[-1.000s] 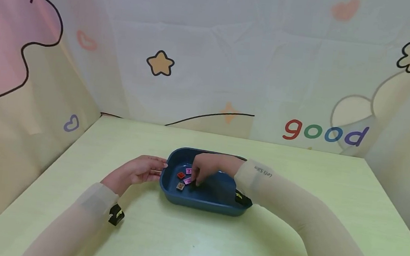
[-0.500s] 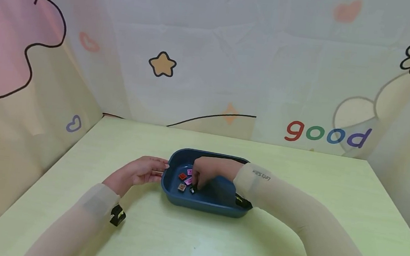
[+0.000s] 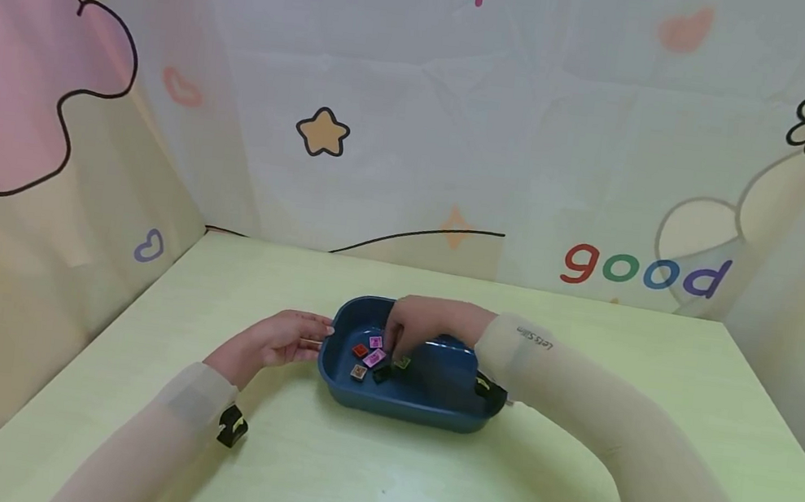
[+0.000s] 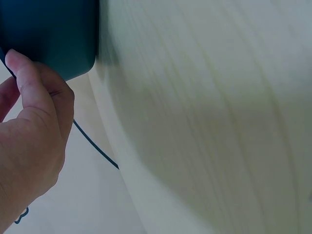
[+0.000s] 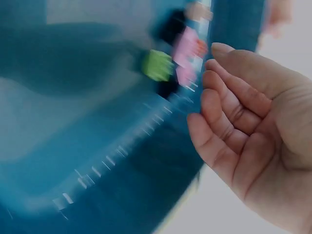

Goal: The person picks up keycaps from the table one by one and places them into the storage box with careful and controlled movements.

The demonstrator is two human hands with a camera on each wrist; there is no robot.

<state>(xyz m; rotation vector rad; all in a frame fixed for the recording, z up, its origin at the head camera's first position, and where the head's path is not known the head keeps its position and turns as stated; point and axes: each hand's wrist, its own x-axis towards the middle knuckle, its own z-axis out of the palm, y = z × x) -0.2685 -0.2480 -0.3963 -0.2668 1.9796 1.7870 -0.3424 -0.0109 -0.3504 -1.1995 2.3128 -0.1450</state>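
yellow-green tabletop [image 3: 378, 486], printed backdrop [image 3: 395, 177] behind

blue tray [image 3: 400, 412] sits centrally, small tiles [image 3: 374, 358] inside toward its left end. left hand [image 3: 283, 338] touches that end; pinch cannot be confirmed. right hand [image 3: 421, 323] hangs beside tiles, loosely curled, thumb gap narrow.

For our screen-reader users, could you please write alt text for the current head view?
A person's right hand reaches into a blue tub beside small coloured blocks, while the left hand holds the tub's left end. The tub stands on a pale table before a printed cloth.
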